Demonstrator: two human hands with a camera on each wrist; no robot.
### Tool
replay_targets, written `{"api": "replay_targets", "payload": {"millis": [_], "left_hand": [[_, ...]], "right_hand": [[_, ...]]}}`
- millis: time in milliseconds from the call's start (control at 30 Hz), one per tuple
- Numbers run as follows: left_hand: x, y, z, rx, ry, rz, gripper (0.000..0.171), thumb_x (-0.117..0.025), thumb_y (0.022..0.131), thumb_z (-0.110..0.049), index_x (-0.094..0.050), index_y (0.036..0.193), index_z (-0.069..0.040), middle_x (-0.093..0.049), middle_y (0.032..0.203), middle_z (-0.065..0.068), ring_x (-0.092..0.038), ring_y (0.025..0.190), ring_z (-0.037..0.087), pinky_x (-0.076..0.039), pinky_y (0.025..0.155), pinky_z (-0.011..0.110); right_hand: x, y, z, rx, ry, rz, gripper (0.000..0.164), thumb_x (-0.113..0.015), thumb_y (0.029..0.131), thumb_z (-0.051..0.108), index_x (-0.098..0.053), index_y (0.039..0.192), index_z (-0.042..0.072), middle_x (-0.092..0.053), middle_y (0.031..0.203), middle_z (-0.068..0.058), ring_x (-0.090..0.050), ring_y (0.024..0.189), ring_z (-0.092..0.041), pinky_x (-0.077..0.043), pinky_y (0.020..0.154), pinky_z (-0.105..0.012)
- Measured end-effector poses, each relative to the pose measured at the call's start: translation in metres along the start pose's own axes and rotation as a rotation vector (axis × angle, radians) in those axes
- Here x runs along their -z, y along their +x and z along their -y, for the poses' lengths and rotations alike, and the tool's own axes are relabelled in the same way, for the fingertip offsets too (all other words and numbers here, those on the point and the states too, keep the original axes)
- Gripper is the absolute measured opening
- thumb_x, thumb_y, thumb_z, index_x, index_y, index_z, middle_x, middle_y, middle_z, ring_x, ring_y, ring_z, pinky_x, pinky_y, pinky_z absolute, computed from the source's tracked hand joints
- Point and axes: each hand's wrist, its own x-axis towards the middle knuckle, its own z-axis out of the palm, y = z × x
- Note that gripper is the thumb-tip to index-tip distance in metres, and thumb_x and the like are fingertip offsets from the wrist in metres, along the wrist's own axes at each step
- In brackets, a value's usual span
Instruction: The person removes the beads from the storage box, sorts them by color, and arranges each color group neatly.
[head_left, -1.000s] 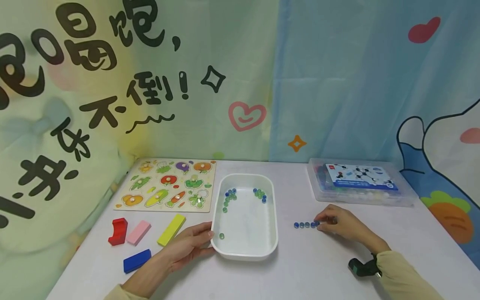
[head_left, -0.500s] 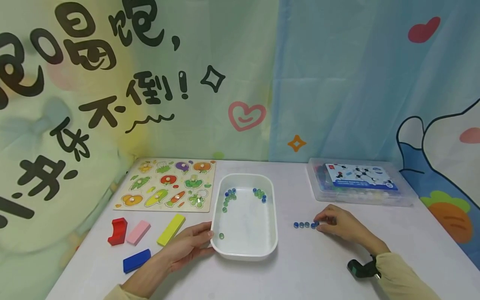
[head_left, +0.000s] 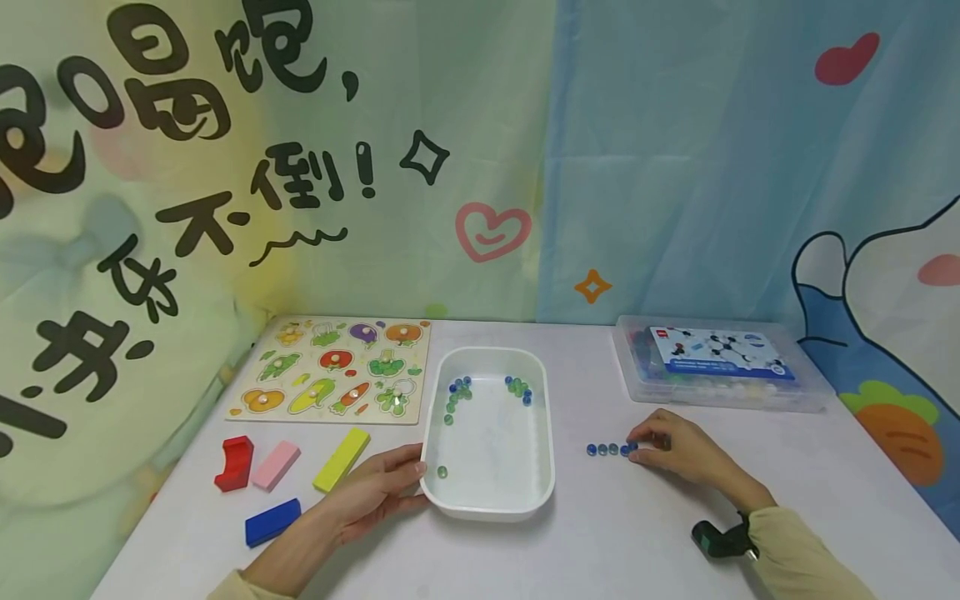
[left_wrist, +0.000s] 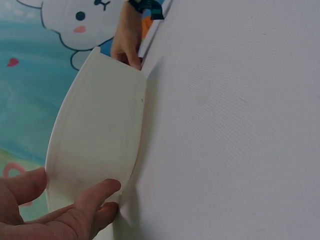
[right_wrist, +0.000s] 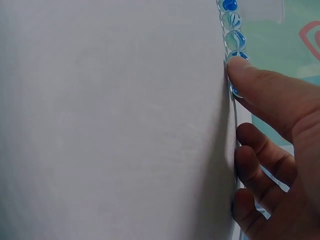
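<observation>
A shallow white plastic tray [head_left: 491, 454] stands in the middle of the table, with blue and green glass marbles [head_left: 517, 386] in two groups near its far end. One green marble [head_left: 442, 472] lies alone at its near left. My left hand [head_left: 375, 492] grips the tray's left side, thumb at the rim and fingers against the outer wall [left_wrist: 100, 120]. Right of the tray, several blue-swirled marbles [head_left: 603, 450] form a straight row on the table. My right hand [head_left: 686, 450] pinches the marble [right_wrist: 236, 91] at the row's right end, which its thumb [right_wrist: 265, 85] partly hides.
A vegetable puzzle board [head_left: 330, 371] lies behind on the left. Red [head_left: 235, 463], pink [head_left: 276, 466], yellow [head_left: 341, 459] and blue blocks [head_left: 273, 522] lie left of my left arm. A clear plastic case [head_left: 720, 367] sits at the back right, before a printed curtain [head_left: 675, 167].
Both hands keep their places on the tray and at the row of marbles. The whole head view shifts very slightly left.
</observation>
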Motion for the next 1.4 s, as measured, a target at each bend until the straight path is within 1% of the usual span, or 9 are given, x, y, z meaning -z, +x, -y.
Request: {"api": "replay_targets", "payload": {"millis": [300,533,667,733,900,1067,1267,1333,1400], "left_hand": [[0.001,0.001,0.002,-0.005,-0.006,0.009,0.065,-0.055,0.099,-0.022,-0.024,0.151,0.003,-0.035,0.152,0.025,-0.052,0.129,0.026,-0.051,0.104,0.038],[0.001,0.001,0.001,-0.002,-0.007,0.006,0.064,-0.053,0.1,-0.021,-0.023,0.151,0.003,-0.033,0.153,0.024,-0.051,0.13,0.027,-0.05,0.104,0.038],[0.001,0.001,0.001,0.001,-0.01,0.009,0.063,-0.053,0.1,-0.021,-0.023,0.151,0.002,-0.033,0.153,0.024,-0.051,0.13,0.027,-0.05,0.104,0.038],[0.001,0.001,0.001,0.002,-0.011,0.006,0.063,-0.053,0.1,-0.021,-0.024,0.151,0.002,-0.033,0.153,0.024,-0.051,0.13,0.027,-0.05,0.104,0.038],[0.001,0.0,0.0,0.003,-0.003,0.0,0.063,-0.053,0.1,-0.021,-0.024,0.151,0.002,-0.034,0.153,0.025,-0.051,0.13,0.028,-0.05,0.104,0.038],[0.001,-0.001,0.0,-0.003,-0.007,0.001,0.064,-0.053,0.1,-0.021,-0.023,0.151,0.003,-0.032,0.153,0.025,-0.05,0.131,0.029,-0.05,0.105,0.039],[0.002,-0.001,0.001,-0.008,-0.014,0.003,0.067,-0.056,0.099,-0.023,-0.023,0.151,0.003,-0.032,0.153,0.025,-0.05,0.131,0.028,-0.05,0.105,0.039],[0.002,-0.001,0.001,-0.009,-0.017,0.009,0.067,-0.056,0.099,-0.022,-0.023,0.151,0.003,-0.031,0.153,0.025,-0.051,0.13,0.028,-0.05,0.105,0.039],[0.003,0.0,0.0,-0.01,-0.025,0.018,0.067,-0.056,0.099,-0.021,-0.023,0.151,0.003,-0.03,0.154,0.025,-0.051,0.13,0.028,-0.05,0.105,0.038]], "right_hand": [[0.001,-0.001,0.003,0.006,0.004,0.004,0.019,-0.078,0.081,0.024,-0.071,0.095,0.013,-0.057,0.092,0.002,-0.044,0.076,-0.005,-0.039,0.061,-0.019],[0.003,0.0,0.0,0.001,-0.016,0.019,0.02,-0.078,0.081,0.027,-0.071,0.096,0.015,-0.058,0.093,0.003,-0.046,0.079,-0.003,-0.043,0.064,-0.019],[0.01,0.002,0.0,0.014,-0.038,0.045,0.025,-0.077,0.081,0.028,-0.07,0.1,0.014,-0.062,0.094,0.005,-0.05,0.081,-0.002,-0.048,0.067,-0.019],[0.015,0.006,0.004,0.026,-0.048,0.05,0.026,-0.077,0.082,0.027,-0.07,0.102,0.012,-0.065,0.095,0.004,-0.053,0.081,-0.002,-0.049,0.067,-0.019],[0.029,0.023,0.033,0.058,-0.045,0.044,0.029,-0.074,0.085,0.025,-0.069,0.108,0.008,-0.069,0.098,-0.003,-0.056,0.084,-0.009,-0.048,0.064,-0.02],[0.032,0.055,0.076,0.112,-0.037,0.051,0.03,-0.072,0.087,0.027,-0.069,0.112,0.01,-0.068,0.102,-0.007,-0.057,0.086,-0.012,-0.051,0.066,-0.02],[0.019,0.101,0.137,0.245,0.0,0.09,0.027,-0.072,0.087,0.024,-0.07,0.11,0.01,-0.069,0.098,-0.004,-0.059,0.085,-0.013,-0.052,0.066,-0.021],[0.01,0.116,0.154,0.27,0.001,0.126,0.025,-0.072,0.088,0.024,-0.07,0.109,0.01,-0.069,0.098,-0.002,-0.06,0.085,-0.013,-0.053,0.068,-0.022],[-0.001,0.13,0.167,0.273,-0.007,0.169,0.023,-0.071,0.088,0.024,-0.071,0.108,0.012,-0.069,0.096,-0.001,-0.061,0.084,-0.013,-0.053,0.069,-0.022]]}}
